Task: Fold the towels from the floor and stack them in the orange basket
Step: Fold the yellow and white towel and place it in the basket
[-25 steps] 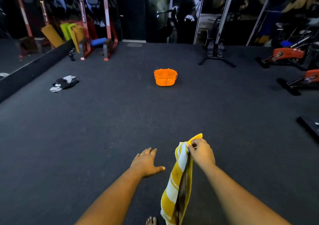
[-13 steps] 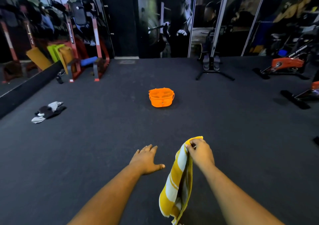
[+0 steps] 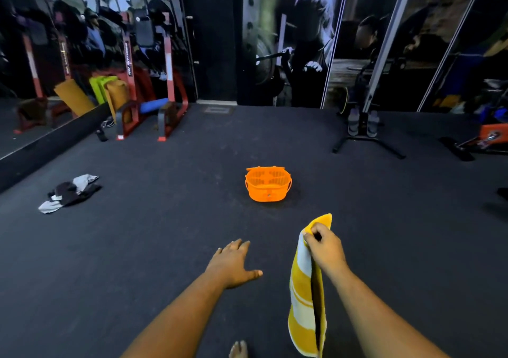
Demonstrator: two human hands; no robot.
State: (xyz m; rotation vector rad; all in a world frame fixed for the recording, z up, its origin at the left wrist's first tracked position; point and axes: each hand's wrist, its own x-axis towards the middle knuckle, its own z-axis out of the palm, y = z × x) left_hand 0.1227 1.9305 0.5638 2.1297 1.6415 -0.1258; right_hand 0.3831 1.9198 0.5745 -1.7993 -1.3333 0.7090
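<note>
A yellow and white striped towel hangs down in front of me, pinched at its top corner by my right hand. My left hand is held out beside it with the fingers spread and nothing in it. The orange basket stands on the dark floor ahead, and I see nothing inside it. A crumpled grey and black pile of towels lies on the floor far to the left. A bare foot shows at the bottom edge.
Red gym racks with mats and a blue roll stand at the back left by a mirror wall. A weight stand is at the back right, and exercise bikes line the right edge. Dark floor spreads between them.
The view has tilted up and the basket appears lower and closer. My right hand still holds the towel, and my left hand stays spread beside it.
</note>
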